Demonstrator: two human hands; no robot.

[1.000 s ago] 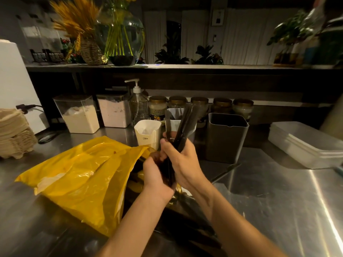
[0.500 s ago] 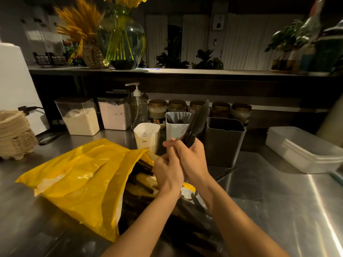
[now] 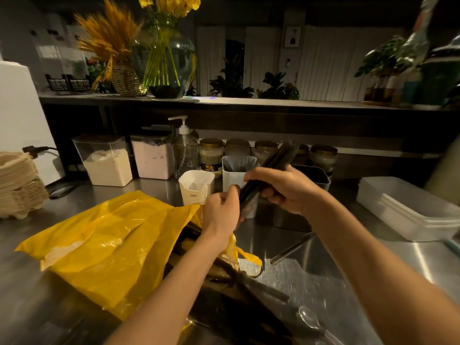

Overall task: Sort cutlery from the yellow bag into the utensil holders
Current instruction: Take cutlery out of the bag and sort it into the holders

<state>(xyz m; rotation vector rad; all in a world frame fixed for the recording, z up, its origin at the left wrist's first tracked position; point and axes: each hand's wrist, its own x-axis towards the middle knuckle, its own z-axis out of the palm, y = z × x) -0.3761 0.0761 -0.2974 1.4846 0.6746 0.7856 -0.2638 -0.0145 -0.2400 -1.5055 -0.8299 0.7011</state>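
The yellow bag (image 3: 104,247) lies open on the steel counter, dark cutlery spilling from its mouth toward me. My right hand (image 3: 283,189) grips a bundle of black cutlery (image 3: 272,165), tilted up to the right, over the holders. My left hand (image 3: 221,211) pinches the bundle's lower end. Three holders stand behind: a small white one (image 3: 196,186), a taller white one (image 3: 236,171) with dark pieces inside, and a dark grey one (image 3: 315,175) partly hidden by my right hand.
Loose black pieces (image 3: 261,290) and a clear spoon (image 3: 308,317) lie near the counter's front. Two powder canisters (image 3: 105,161), a pump bottle (image 3: 185,150) and jars line the back. White lidded trays (image 3: 408,207) sit right, paper egg trays (image 3: 17,185) left.
Both hands and the bundle have shifted right and slightly away from the bag. The bundle now tilts more to the right, and my left hand has slid down to its lower end.
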